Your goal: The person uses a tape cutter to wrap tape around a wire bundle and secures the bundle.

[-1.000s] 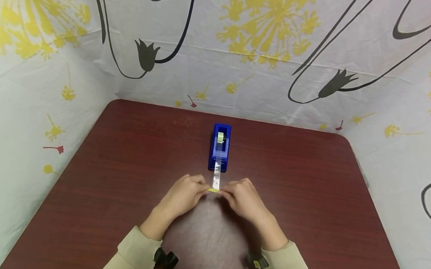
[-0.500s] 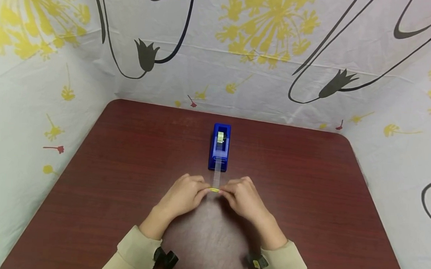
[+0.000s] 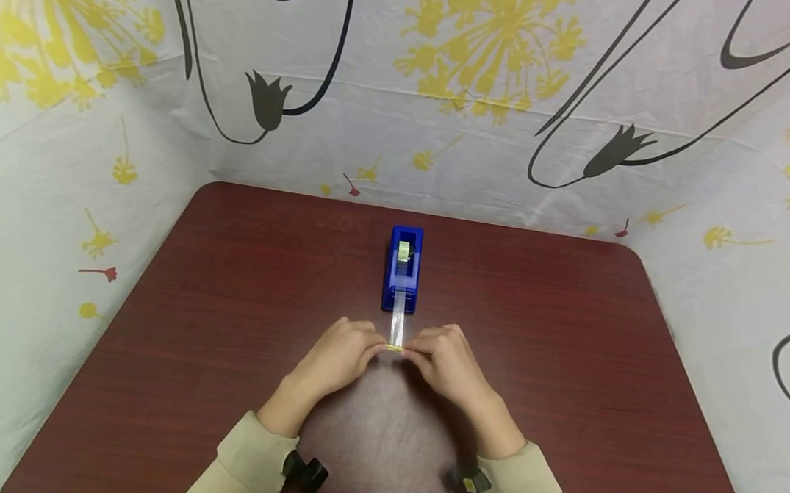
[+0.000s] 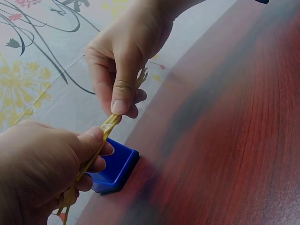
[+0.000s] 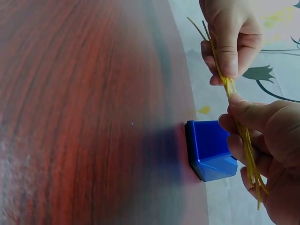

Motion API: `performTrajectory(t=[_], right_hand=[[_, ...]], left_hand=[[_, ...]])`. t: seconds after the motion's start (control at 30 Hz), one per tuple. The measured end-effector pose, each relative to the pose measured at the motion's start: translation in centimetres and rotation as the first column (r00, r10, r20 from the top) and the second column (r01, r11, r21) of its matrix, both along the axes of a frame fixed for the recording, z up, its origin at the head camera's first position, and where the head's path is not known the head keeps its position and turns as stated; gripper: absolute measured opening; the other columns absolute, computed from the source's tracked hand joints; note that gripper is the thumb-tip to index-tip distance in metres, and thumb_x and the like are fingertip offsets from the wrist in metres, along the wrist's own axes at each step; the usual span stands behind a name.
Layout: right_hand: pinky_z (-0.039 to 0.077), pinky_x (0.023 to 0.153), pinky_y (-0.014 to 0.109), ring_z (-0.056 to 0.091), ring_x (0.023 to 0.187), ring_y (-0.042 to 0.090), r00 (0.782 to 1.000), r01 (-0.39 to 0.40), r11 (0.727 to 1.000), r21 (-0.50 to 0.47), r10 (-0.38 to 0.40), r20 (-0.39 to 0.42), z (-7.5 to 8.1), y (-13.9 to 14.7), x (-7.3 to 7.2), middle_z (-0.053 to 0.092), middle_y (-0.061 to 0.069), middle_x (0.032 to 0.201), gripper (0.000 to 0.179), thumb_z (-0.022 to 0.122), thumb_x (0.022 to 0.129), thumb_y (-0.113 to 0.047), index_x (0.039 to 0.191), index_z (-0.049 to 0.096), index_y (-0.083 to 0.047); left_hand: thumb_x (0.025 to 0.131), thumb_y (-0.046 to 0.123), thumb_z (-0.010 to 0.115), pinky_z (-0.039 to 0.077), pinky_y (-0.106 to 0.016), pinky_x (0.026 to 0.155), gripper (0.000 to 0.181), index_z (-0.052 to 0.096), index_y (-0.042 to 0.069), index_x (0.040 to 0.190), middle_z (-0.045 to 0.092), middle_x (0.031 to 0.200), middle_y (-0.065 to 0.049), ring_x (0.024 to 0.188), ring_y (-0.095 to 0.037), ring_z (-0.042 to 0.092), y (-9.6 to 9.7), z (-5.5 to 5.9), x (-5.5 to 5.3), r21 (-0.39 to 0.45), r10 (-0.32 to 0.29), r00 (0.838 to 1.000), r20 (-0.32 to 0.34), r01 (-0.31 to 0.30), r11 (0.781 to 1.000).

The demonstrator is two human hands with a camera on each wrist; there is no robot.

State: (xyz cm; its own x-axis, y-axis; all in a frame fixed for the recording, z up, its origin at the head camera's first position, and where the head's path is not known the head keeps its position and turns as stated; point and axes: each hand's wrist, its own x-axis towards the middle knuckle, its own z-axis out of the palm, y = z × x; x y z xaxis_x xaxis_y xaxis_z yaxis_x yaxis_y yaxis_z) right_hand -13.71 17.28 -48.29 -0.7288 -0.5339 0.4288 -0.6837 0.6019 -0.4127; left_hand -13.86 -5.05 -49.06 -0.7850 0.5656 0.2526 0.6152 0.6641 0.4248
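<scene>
A blue tape dispenser [image 3: 403, 269] stands mid-table with a clear strip of tape [image 3: 397, 322] drawn out toward me. At the strip's end lies a thin bundle of yellow strands [image 3: 393, 347]. My left hand [image 3: 376, 347] pinches the bundle from the left and my right hand [image 3: 414, 352] pinches it from the right, fingertips almost meeting. The left wrist view shows the strands [image 4: 108, 126] running between my left hand [image 4: 91, 143] and right hand [image 4: 123, 105], with the dispenser [image 4: 115, 168] behind. From the right wrist, the strands [image 5: 229, 86] and dispenser [image 5: 208, 150] show too.
The dark red wooden table [image 3: 200, 304] has rounded far corners. A white cloth with yellow flowers and black lines [image 3: 479, 132] walls it in at the back and on both sides. Cream sleeves [image 3: 246, 461] cover both forearms.
</scene>
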Motion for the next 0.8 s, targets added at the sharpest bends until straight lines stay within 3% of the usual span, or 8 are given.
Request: performTrajectory(t=[0.27, 0.47, 0.8], right_hand=[[0.048, 0.072, 0.038, 0.069, 0.074, 0.008, 0.995, 0.020, 0.998, 0.059, -0.026, 0.101, 0.46, 0.31, 0.01, 0.074, -0.006, 0.081, 0.006, 0.083, 0.083, -0.012, 0.088, 0.081, -0.014], [0.050, 0.071, 0.037, 0.068, 0.069, 0.007, 0.999, -0.001, 0.998, 0.057, -0.003, 0.053, 0.41, 0.45, -0.13, 0.073, -0.005, 0.078, 0.007, 0.083, 0.083, -0.010, 0.089, 0.081, -0.012], [0.046, 0.076, 0.038, 0.069, 0.072, 0.010, 1.000, 0.017, 0.997, 0.079, -0.015, -0.027, 0.21, 0.41, -0.07, 0.074, -0.006, 0.080, 0.008, 0.083, 0.083, -0.011, 0.090, 0.082, -0.013]], left_hand=[[0.097, 0.017, 0.070, 0.037, -0.028, 0.068, 0.011, 0.080, 0.014, 0.100, 0.062, 0.080, 0.009, 0.068, -0.007, 0.055, 0.17, -0.16, -0.15, 0.009, -0.006, 0.999, -0.052, 0.006, 1.000], [0.097, 0.018, 0.070, 0.037, -0.028, 0.067, 0.011, 0.080, 0.014, 0.101, 0.058, 0.077, 0.009, 0.065, -0.007, 0.052, 0.12, -0.19, -0.12, 0.020, -0.004, 0.997, -0.079, 0.006, 1.000], [0.101, 0.021, 0.065, 0.039, -0.029, 0.067, 0.015, 0.078, 0.015, 0.101, 0.062, 0.083, 0.008, 0.071, -0.008, 0.054, 0.19, 0.08, -0.06, 0.023, 0.010, 0.999, 0.038, -0.011, 1.000]])
